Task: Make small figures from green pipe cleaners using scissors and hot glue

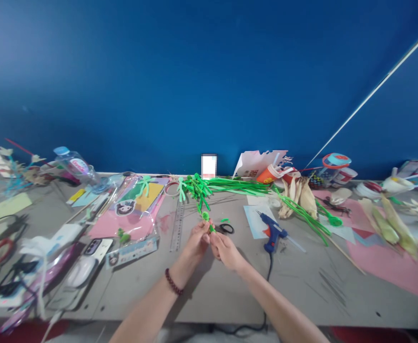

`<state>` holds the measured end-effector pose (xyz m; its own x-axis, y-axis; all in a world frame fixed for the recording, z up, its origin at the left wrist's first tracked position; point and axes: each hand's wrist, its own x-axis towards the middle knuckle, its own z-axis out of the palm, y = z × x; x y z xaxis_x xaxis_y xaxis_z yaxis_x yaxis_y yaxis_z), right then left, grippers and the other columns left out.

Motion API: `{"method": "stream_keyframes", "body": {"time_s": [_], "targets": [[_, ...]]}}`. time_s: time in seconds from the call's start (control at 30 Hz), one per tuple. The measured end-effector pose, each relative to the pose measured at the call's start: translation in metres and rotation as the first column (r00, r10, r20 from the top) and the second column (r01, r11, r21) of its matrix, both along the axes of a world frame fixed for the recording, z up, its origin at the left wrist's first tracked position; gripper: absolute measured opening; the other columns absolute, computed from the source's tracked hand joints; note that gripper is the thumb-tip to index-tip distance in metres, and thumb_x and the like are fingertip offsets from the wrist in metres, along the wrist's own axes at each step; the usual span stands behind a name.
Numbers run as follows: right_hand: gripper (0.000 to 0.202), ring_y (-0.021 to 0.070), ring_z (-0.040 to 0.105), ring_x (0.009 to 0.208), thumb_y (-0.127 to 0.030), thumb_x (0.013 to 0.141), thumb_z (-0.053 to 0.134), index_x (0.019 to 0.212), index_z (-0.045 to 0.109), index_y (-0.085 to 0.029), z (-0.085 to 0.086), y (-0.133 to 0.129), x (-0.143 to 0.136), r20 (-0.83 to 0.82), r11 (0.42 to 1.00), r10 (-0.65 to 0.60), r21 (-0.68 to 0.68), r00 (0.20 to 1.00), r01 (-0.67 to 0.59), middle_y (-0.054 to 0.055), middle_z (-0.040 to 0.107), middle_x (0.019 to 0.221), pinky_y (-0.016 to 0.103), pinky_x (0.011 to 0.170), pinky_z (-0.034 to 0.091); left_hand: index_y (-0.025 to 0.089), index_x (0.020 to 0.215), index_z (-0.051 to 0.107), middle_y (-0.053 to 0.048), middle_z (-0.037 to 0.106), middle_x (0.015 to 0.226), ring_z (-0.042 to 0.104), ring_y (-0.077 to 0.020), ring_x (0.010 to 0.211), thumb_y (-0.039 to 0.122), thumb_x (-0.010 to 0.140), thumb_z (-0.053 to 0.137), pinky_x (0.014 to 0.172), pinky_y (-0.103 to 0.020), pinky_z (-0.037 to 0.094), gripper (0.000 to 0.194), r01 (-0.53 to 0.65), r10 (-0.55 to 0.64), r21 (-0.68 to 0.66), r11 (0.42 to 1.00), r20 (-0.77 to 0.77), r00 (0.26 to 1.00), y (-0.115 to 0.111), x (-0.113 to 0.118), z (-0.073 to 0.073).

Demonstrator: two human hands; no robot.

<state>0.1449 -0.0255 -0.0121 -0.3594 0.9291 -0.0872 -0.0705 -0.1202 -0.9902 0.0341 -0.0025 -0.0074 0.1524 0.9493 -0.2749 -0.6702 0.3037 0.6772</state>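
My left hand (196,242), with a beaded bracelet at its wrist, pinches a bright green pipe cleaner (205,216) whose coiled end sticks up above the fingers. Close beside it, my right hand (227,251) is closed on the lower part of the same piece; the fingers cover much of it. Just behind the right hand lie black-handled scissors (227,228), partly hidden. A small green scrap (225,220) rests near them. Further back, a bundle of green pipe cleaners (237,185) lies along the wall, with bent, bunched pieces (196,186) at its left end.
A blue hot glue gun (275,233) lies to the right, its cord running off the front edge. At left are a clear ruler (177,228), a bag of coloured paper (123,219) and a phone (99,247). Dried corn husks (306,200) and paper cups (268,175) stand back right.
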Motion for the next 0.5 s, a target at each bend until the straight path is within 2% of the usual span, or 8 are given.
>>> {"method": "stream_keyframes", "body": {"time_s": [0.17, 0.3, 0.5], "targets": [[0.048, 0.0084, 0.022, 0.045, -0.062, 0.087, 0.033, 0.062, 0.034, -0.022, 0.0056, -0.0043, 0.0048, 0.165, 0.986, -0.106, 0.148, 0.981, 0.082, -0.006, 0.029, 0.050, 0.024, 0.044, 0.019, 0.015, 0.077, 0.071, -0.003, 0.065, 0.070, 0.057, -0.0110, 0.064, 0.044, 0.059, 0.078, 0.063, -0.022, 0.042, 0.035, 0.067, -0.065, 0.038, 0.997, -0.037, 0.997, -0.0017, 0.0008, 0.0041], [0.045, 0.0091, 0.025, 0.049, -0.057, 0.089, 0.032, 0.064, 0.036, -0.020, 0.0080, -0.0047, 0.0087, 0.274, 0.968, -0.152, 0.235, 0.950, 0.088, -0.005, 0.032, 0.054, 0.024, 0.047, 0.020, 0.013, 0.081, 0.072, -0.006, 0.067, 0.078, 0.058, -0.0131, 0.069, 0.041, 0.061, 0.079, 0.066, -0.024, 0.043, 0.035, 0.159, -0.159, 0.079, 0.984, -0.006, 0.987, -0.0041, 0.0019, 0.0092], [0.039, 0.0089, 0.025, 0.050, -0.052, 0.092, 0.029, 0.073, 0.040, -0.019, 0.0030, -0.0034, 0.0069, 0.280, 0.968, -0.116, 0.246, 0.953, 0.046, -0.005, 0.031, 0.057, 0.023, 0.047, 0.022, 0.012, 0.072, 0.067, -0.002, 0.063, 0.070, 0.055, -0.0091, 0.060, 0.029, 0.064, 0.079, 0.060, -0.021, 0.041, 0.022, 0.111, -0.113, 0.060, 0.992, 0.044, 0.993, -0.0016, -0.0009, 0.0018]]}}
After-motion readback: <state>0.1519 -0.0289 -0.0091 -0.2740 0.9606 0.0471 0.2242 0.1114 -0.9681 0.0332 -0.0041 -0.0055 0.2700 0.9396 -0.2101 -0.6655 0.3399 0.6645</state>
